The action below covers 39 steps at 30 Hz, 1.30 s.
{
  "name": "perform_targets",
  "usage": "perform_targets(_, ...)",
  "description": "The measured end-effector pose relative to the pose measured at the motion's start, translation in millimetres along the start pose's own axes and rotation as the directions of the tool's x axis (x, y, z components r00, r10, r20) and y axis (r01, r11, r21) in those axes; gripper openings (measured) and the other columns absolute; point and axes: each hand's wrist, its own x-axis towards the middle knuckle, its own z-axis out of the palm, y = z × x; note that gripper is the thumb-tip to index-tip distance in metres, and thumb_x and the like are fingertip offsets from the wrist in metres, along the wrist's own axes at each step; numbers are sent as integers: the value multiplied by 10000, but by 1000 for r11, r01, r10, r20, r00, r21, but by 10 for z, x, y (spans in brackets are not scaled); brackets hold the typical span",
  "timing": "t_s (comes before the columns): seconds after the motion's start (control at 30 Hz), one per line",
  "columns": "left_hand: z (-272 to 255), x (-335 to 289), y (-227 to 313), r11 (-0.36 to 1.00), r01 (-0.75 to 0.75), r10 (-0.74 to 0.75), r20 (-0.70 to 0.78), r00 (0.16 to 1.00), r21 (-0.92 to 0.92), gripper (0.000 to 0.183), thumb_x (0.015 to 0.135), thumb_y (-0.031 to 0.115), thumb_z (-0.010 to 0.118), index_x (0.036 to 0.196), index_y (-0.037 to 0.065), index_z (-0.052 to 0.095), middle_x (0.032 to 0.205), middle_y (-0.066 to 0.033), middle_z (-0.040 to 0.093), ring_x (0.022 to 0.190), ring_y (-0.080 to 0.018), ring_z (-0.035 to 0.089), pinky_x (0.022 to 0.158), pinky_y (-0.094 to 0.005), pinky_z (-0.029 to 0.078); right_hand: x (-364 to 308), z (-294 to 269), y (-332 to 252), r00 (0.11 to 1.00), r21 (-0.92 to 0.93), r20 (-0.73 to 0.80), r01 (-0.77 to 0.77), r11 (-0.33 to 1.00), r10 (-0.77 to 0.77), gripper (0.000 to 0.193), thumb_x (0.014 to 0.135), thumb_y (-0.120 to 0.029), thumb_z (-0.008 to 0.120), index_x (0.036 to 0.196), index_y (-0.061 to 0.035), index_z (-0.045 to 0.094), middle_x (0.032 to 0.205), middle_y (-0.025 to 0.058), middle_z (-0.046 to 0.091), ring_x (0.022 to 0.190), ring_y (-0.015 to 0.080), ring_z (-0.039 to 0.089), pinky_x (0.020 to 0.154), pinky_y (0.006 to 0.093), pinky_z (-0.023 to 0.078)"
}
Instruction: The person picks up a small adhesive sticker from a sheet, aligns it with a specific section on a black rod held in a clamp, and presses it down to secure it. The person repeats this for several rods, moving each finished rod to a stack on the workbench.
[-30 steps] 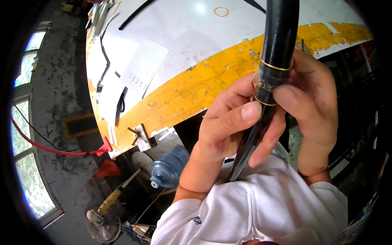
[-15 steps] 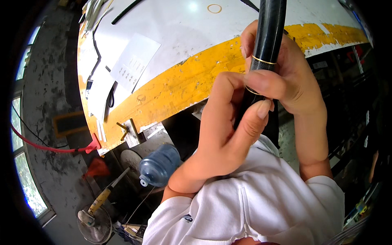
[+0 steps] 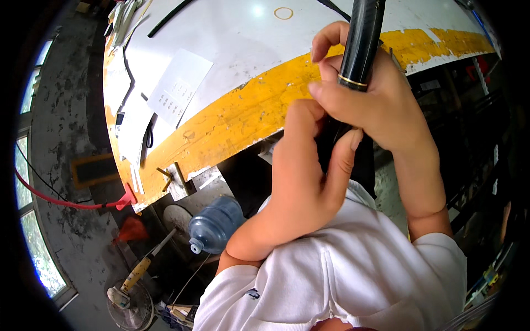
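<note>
Between both hands [image 3: 301, 179], a black tube [image 3: 361, 41].

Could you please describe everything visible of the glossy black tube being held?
The glossy, round black tube looks smooth and hard, its material unclear. A thin gold-coloured ring circles it, and a small pale mark shows near the picture's top edge. Its top leans slightly right and runs out of view. The right hand holds it, thumb crossing its front below the ring; the left hand curls around its mostly hidden lower part.
</note>
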Motion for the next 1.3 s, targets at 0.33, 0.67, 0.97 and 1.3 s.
perform_targets(0.33, -132, 163, 92, 596, 338, -97, 352, 931, -729, 211, 975, 171, 541, 1063, 7, 442, 781, -88, 540, 486, -60, 399, 426, -194, 304, -39, -191, 239, 971, 395, 193, 57, 917, -143, 848, 754, -375, 784, 1313, 70, 328, 722, -22, 510, 496, 12, 434, 428, 142, 335)
perform_targets(0.67, -262, -46, -34, 964, -179, 150, 152, 977, 195, 250, 912, 32, 601, 1085, -16, 427, 861, -44, 533, 618, -94, 464, 544, -218, 381, -165, -771, 75, 884, -85, -226, 400, 912, -409, 639, 965, -468, 405, 1417, -20, 350, 1313, 211, 506, 1114, 260, 566, 952, 401, 437)
perform_targets(0.97, 197, 16, 115, 818, -406, 334, 239, 912, 407, 612, 754, 132, 741, 1260, -43, 445, 1241, -221, 477, 1102, -404, 486, 937, -434, 419, 177, -1730, -465, 764, 30, -571, 383, 923, -298, 249, 980, -90, 481, 1163, 51, 576, 825, 42, 503, 628, 47, 388, 537, 172, 322)
perform_targets(1.3, -51, -91, 35, 682, -421, 402, 173, 899, 598, 454, 734, 44, 713, 1154, 6, 545, 1308, -187, 483, 1124, -376, 526, 928, -426, 447, -609, -2900, -393, 801, -808, -541, -410, 424, -256, 423, 979, -432, 505, 1145, -49, 575, 606, -15, 431, 486, 72, 412, 463, 231, 360)
